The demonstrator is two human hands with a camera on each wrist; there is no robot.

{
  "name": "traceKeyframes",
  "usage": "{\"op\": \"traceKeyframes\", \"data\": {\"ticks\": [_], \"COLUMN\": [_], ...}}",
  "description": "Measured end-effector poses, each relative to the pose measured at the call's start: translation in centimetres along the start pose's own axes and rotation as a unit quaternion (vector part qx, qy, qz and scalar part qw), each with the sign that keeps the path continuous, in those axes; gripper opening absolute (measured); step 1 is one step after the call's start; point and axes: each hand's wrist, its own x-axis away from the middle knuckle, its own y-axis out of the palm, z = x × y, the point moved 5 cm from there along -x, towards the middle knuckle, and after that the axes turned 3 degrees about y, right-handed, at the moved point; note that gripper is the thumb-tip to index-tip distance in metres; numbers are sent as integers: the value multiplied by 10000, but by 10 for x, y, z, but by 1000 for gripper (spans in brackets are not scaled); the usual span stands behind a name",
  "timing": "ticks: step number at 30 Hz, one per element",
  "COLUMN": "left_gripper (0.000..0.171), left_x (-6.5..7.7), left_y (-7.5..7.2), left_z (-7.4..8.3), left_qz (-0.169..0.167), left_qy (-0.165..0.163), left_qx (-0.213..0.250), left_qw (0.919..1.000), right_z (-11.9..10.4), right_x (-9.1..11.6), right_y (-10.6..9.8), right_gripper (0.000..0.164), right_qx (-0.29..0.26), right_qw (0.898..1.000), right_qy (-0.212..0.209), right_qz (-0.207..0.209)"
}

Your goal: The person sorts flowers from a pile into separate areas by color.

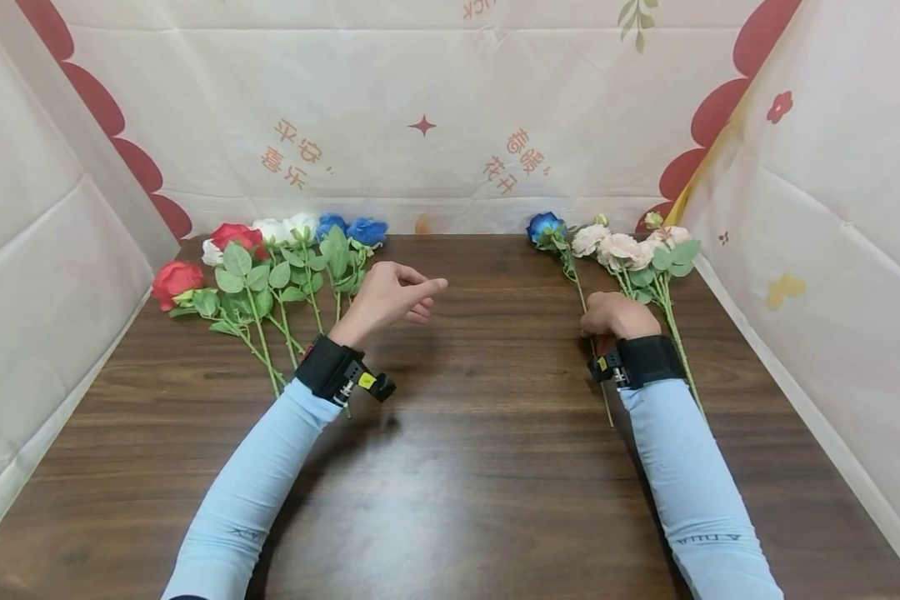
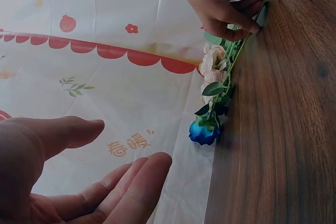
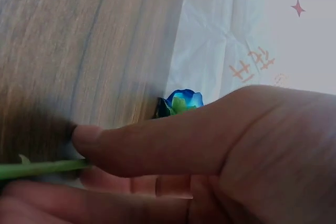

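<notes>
My right hand (image 1: 619, 317) pinches the thin green stem of a blue rose (image 1: 546, 227) at the right of the table. In the right wrist view, thumb and fingers meet around the stem (image 3: 42, 169), and the thumb partly hides the bloom. Right beside this hand lie pale pink roses (image 1: 621, 250), their stems running under the wrist. My left hand (image 1: 390, 302) hovers over the table next to the left group of flowers, holding nothing; the left wrist view shows its thumb and fingers apart. Nearest to it are blue roses (image 1: 366, 232) with green leaves.
Red roses (image 1: 177, 283) and white roses (image 1: 300, 225) lie at the back left with the blue ones, stems toward the front. A printed white cloth (image 1: 420, 75) rises behind the brown wooden table (image 1: 450, 467) and along both sides.
</notes>
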Motion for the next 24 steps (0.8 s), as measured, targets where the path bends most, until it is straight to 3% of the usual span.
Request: {"op": "traceKeyframes", "data": {"ticks": [8, 12, 16, 20, 24], "left_gripper": [43, 40, 37, 32, 31], "left_x": [0, 1, 2, 2, -1], "left_y": [0, -2, -4, -9, -17], "left_z": [0, 1, 1, -2, -8], "left_qz": [0, 28, 90, 260, 550], "left_qy": [35, 163, 243, 278, 262], "left_qx": [-314, -620, -1159, -2040, -3031], "left_qw": [9995, 9979, 9929, 9782, 9510], "right_z": [-1, -5, -14, -27, -41], "right_x": [12, 17, 20, 19, 17], "right_y": [-9, -19, -25, -20, -8], "right_gripper": [26, 30, 31, 37, 40], "right_qx": [-279, 29, 159, -20, -5], "right_qw": [9982, 9923, 9774, 9702, 9732], "right_qy": [30, -182, -361, -522, -647], "right_qz": [533, 1223, 2077, 2366, 2207]}}
